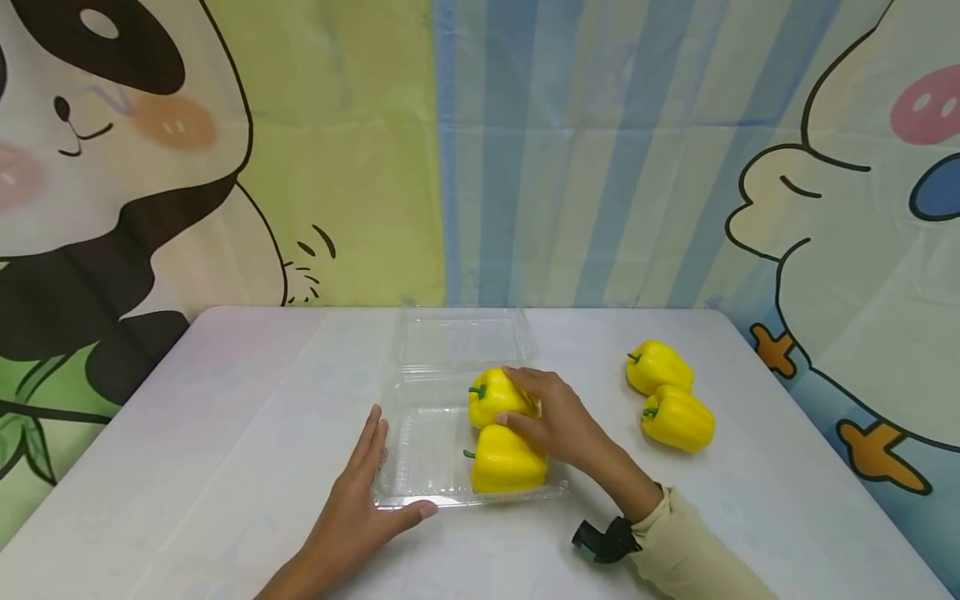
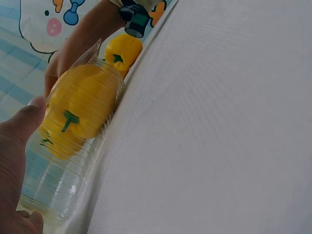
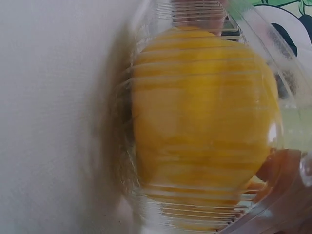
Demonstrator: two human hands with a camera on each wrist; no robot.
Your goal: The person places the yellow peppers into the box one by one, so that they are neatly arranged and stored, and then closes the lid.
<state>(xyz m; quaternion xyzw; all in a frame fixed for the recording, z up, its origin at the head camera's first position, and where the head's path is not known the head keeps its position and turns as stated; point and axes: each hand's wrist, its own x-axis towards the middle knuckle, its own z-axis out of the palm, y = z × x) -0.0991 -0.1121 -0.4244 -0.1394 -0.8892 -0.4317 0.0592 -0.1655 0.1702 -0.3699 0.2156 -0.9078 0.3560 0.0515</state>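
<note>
A clear plastic clamshell container (image 1: 427, 450) lies unfolded, with its lid (image 1: 461, 340) laid back behind it. Two yellow bell peppers sit along the right side of its base: a front one (image 1: 510, 461) and a rear one (image 1: 497, 398). My right hand (image 1: 566, 421) grips the rear pepper between thumb and fingers. My left hand (image 1: 360, 500) rests at the front left corner of the container, fingers straight along the left wall and thumb at the front rim. Through the ribbed plastic, the left wrist view shows the front pepper (image 2: 85, 102); a pepper (image 3: 204, 112) fills the right wrist view.
To the right on the white table (image 1: 247, 433) lie two more yellow bell peppers, one farther back (image 1: 660, 367) and one nearer (image 1: 678, 419). A black device (image 1: 606, 542) is strapped at the right wrist. A cartoon-printed curtain (image 1: 585, 167) hangs behind the table.
</note>
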